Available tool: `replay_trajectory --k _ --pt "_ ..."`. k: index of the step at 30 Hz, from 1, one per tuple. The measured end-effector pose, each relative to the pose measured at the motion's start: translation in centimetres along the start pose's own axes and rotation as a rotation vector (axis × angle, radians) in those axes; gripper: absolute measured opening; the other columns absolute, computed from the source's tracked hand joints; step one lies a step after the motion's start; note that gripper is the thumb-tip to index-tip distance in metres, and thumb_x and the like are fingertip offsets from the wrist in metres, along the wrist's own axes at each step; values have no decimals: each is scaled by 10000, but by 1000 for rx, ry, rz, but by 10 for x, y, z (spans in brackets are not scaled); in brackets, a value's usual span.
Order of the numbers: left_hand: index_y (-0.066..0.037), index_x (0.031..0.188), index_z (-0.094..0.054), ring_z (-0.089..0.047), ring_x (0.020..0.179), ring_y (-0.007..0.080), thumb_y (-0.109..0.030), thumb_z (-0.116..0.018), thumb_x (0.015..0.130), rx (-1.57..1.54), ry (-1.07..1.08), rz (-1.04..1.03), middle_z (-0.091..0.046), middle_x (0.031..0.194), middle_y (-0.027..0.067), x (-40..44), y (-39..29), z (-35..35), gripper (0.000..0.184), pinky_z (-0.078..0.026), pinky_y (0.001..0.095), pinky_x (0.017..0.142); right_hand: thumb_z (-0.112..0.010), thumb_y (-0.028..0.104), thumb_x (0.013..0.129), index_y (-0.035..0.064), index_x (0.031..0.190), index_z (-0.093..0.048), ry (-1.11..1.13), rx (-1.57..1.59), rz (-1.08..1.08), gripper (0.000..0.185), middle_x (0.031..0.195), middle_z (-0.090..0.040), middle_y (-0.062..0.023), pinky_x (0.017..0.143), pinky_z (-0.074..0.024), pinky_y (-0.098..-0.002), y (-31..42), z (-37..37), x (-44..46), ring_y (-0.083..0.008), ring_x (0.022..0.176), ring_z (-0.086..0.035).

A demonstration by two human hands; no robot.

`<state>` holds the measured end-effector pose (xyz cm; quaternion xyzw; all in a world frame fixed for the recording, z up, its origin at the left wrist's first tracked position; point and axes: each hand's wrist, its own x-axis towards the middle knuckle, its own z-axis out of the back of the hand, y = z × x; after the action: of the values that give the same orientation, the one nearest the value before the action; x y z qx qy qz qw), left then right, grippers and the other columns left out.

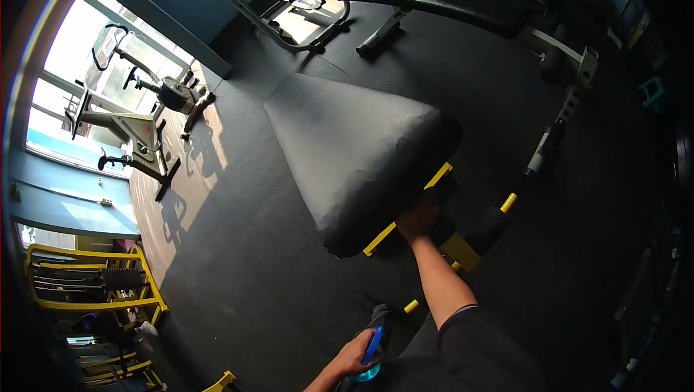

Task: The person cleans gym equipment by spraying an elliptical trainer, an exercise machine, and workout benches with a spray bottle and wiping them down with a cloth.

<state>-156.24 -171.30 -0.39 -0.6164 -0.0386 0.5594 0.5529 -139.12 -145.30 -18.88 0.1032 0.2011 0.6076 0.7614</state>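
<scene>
My left hand is closed around a spray bottle low in the view; the bottle has a blue top and looks teal below. My right arm reaches forward to the near end of a black padded bench. There my right hand lies across the yellow bar under the pad's edge, covering its middle. The fingers are in deep shade, so I cannot see whether they grip the bar or hold anything.
A yellow frame part and a black roller with a yellow end stand right of my forearm. Another black bench is at the back. Exercise bikes stand by the window. A yellow rack is at left.
</scene>
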Motion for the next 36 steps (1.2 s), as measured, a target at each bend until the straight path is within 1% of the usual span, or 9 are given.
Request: replay_trajectory --k 2,7,14,18,21,25,30,33,36 --pt "-44 1291 -444 -583 1064 373 -252 -711 777 52 52 23 -557 1168 193 -14 14 19 615 -477 413 871 -631 208 780 116 1433 -350 -259 -66 44 716 1356 -440 -167 1043 -296 -558 -14 0 -25 -355 1278 -392" --pt "-50 1276 -466 -600 1047 361 -257 -723 755 130 -11 -40 -579 1153 201 -63 54 64 617 -486 404 869 -586 68 807 102 1343 -481 -25 -196 -313 547 1406 -439 -172 1037 -400 -433 -111 -3 -98 -368 1301 -421" --pt "-75 1218 -531 -658 877 250 -238 -727 735 85 -5 -1 -645 934 128 -89 84 96 546 -501 361 794 -629 -15 759 -30 1109 -638 67 515 -560 350 989 -684 -196 832 -513 -365 -115 61 -192 -312 960 -657" --pt "-89 1222 -541 -635 997 275 -257 -741 729 95 39 -61 -629 1060 149 -70 59 83 558 -497 382 863 -652 -85 740 -60 1322 -492 210 999 -774 604 1188 -622 -196 904 -498 -347 -88 110 -258 -274 1037 -620" --pt "-96 1343 -469 -362 1330 420 -287 -733 735 259 155 -349 -370 1434 230 -42 17 61 690 -376 502 1041 -629 -98 746 -39 1367 -445 385 1238 -623 651 1209 -617 -171 928 -510 -359 -99 150 -286 -249 1070 -614" --pt "-104 1321 -545 -151 1382 493 -362 -743 700 374 398 -692 -151 1499 287 6 -58 2 701 -194 586 1111 -645 -93 763 -32 1372 -446 611 1480 -348 643 1216 -620 -140 933 -507 -342 -121 244 -302 -223 1078 -609" --pt "-63 1296 -549 -369 1316 421 -297 -728 721 392 612 -857 -383 1409 232 66 -165 -107 646 -268 499 1104 -701 -32 783 -10 1328 -517 643 1528 148 575 1184 -638 -64 993 -421 -280 -206 316 -312 -156 1076 -580" --pt "-53 1308 -519 -453 1191 415 -192 -730 705 170 644 -1149 -430 1301 248 93 -229 -177 654 -372 463 1029 -688 -46 759 -9 1250 -581 444 1433 100 504 1154 -654 -50 968 -433 -268 -282 350 -314 -139 1048 -592" --pt "-55 1300 -526 -483 1077 397 -205 -730 698 331 489 -1007 -477 1137 226 103 -274 -228 653 -412 464 958 -667 7 749 0 1161 -622 180 1402 18 415 1084 -680 -80 912 -456 -282 -317 369 -315 -149 980 -613"
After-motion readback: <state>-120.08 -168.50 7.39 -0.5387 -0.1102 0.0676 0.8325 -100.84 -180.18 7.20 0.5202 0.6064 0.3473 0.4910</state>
